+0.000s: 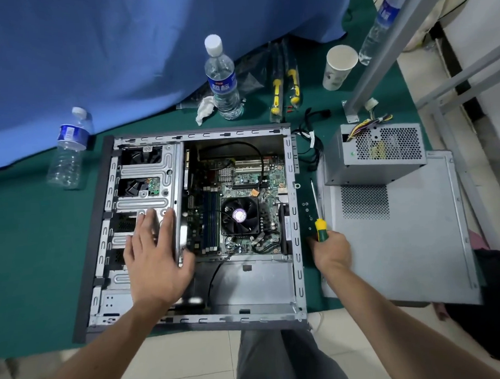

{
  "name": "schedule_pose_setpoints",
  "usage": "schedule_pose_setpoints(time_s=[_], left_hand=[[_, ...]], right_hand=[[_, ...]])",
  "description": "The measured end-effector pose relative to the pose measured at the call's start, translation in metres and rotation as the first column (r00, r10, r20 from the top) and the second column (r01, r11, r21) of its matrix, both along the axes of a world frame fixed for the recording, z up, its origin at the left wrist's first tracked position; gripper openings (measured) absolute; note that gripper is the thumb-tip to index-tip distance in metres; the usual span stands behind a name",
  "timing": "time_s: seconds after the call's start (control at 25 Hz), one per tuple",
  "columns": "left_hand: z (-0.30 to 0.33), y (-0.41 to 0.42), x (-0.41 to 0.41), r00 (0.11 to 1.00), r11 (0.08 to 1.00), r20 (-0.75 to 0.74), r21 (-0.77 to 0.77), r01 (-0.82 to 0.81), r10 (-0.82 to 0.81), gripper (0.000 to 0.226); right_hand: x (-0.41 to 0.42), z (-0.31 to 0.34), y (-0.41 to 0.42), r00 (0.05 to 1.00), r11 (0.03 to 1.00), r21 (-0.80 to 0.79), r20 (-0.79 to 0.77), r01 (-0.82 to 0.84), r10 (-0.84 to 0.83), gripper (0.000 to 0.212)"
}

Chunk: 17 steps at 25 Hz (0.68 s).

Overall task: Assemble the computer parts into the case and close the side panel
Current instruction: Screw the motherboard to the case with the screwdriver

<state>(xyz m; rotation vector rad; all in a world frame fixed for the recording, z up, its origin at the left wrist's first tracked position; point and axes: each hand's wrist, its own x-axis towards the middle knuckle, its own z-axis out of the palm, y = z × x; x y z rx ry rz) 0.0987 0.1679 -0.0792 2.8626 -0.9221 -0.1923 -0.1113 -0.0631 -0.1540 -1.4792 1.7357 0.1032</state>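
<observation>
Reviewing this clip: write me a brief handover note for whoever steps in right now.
Left hand: open, resting flat on the drive cage inside the case.
Right hand: grips the screwdriver, beside the case.
Done: motherboard sits in the case.
Left: power supply lies outside on the side panel; fit it, then close the panel.

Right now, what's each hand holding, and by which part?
Right hand grips the screwdriver by its handle, shaft pointing away. Left hand holds nothing; it lies flat on the drive cage.
</observation>
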Motion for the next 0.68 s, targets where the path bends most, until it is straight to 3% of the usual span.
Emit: schedule_pose_setpoints(time_s=[0.16, 0.68], left_hand=[[-0.001, 0.001, 0.000, 1.000, 1.000, 0.003, -0.006, 0.002, -0.002, 0.080], [0.000, 0.002, 0.000, 0.999, 1.000, -0.039, -0.002, 0.022, -0.022, 0.079]], right_hand=[[-0.003, 0.004, 0.000, 0.999, 0.998, -0.050, 0.016, -0.029, 0.030, 0.017], [-0.030, 0.060, 0.016, 0.935, 0.986, -0.114, 0.347, 0.118, -0.072, 0.010]])
